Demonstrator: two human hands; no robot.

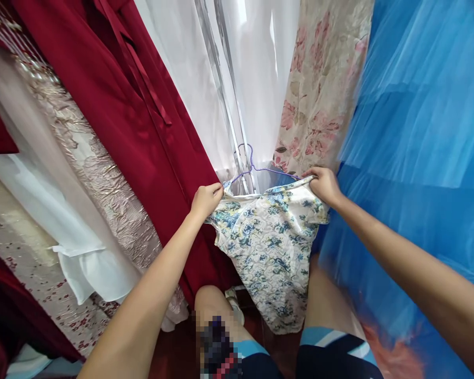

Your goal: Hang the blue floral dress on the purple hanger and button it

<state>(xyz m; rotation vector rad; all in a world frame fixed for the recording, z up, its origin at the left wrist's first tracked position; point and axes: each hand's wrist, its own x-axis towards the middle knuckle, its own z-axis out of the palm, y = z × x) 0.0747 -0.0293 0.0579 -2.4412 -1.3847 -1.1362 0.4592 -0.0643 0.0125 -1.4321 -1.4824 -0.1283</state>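
A white blouse point(268, 252) with a blue and yellow floral print hangs stretched out in front of me, over my knees. My left hand point(208, 200) is closed on its left shoulder, and my right hand point(324, 184) grips the right shoulder edge. Inside the neckline sits a thin purple hanger point(253, 167), its hook pointing up and away from me. The hanger's lower parts are hidden by the cloth.
A dark red garment point(134, 131) hangs on the left, beside a pale brocade one point(102, 179). Behind the blouse are white cloth point(256, 63) with silvery strips and a beige floral fabric point(319, 95). Blue tulle point(418, 131) fills the right side.
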